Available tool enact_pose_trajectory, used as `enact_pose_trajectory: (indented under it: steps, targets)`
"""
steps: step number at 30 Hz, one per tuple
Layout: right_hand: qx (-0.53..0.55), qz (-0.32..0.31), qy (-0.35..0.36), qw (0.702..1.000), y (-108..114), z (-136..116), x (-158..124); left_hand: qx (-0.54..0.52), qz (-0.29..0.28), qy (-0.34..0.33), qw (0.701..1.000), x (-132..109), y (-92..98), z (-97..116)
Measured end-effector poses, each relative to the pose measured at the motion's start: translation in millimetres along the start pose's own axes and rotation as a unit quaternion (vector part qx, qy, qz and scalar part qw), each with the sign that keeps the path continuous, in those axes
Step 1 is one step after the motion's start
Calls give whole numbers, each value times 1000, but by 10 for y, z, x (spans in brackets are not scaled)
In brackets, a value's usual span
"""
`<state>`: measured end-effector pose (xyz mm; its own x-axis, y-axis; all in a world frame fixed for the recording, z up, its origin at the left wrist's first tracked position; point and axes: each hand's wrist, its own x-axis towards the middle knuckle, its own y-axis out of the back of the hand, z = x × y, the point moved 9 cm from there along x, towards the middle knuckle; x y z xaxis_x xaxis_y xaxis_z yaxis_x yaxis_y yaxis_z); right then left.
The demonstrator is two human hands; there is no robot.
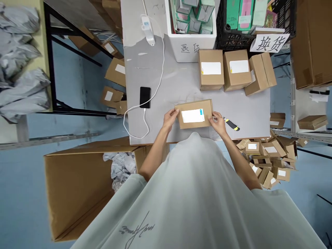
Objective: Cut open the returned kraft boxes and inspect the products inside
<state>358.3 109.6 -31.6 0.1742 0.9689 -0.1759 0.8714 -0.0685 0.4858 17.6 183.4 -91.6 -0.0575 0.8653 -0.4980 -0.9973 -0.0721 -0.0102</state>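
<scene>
Grips, with left hand (169, 118) and right hand (218, 123), opposite ends of a flat brown cardboard box with a white label (193, 115), near the front edge of the grey table (181, 81). Has a black-and-yellow box cutter (232, 124) just beside the right hand. Faces three brown cardboard cartons (237, 76), standing before a white plastic bin (190, 47) and a black plastic crate (232, 44). Has a black phone (144, 94), crossed by a white cable (163, 57), to the left.
</scene>
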Motion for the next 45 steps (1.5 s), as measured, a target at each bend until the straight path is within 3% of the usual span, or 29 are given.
enact_pose_trajectory:
  steps: [5,11,14,16,20,27,32,38,41,45]
  targets:
    - [80,-17,-40,996,5,251,-267,33,25,-47,998,-298,196,46]
    - [42,-101,-94,990,-74,710,-550,73,-3,-41,996,-534,182,-207]
    - [-63,-138,-83,985,48,881,-525,81,1,-6,997,-628,187,-404]
    - [-188,-104,-97,972,290,1022,-430,82,4,1,997,-689,196,-482]
    - [-375,-52,-148,914,715,1278,-248,87,1,-12,996,-768,175,-513]
    - [-462,-74,-175,867,757,1396,-110,134,3,-50,990,-727,139,-410]
    - [-408,-41,-205,889,787,1105,-71,199,-23,-99,975,-687,135,-297]
    - [-327,-45,-67,941,630,281,-8,164,-40,-161,972,-655,94,-151]
    - [-299,-65,12,952,420,-190,-52,165,-70,-190,965,-631,42,-99]
    - [-284,-175,109,936,-120,-798,-210,165,-102,-201,960,-603,16,-103]
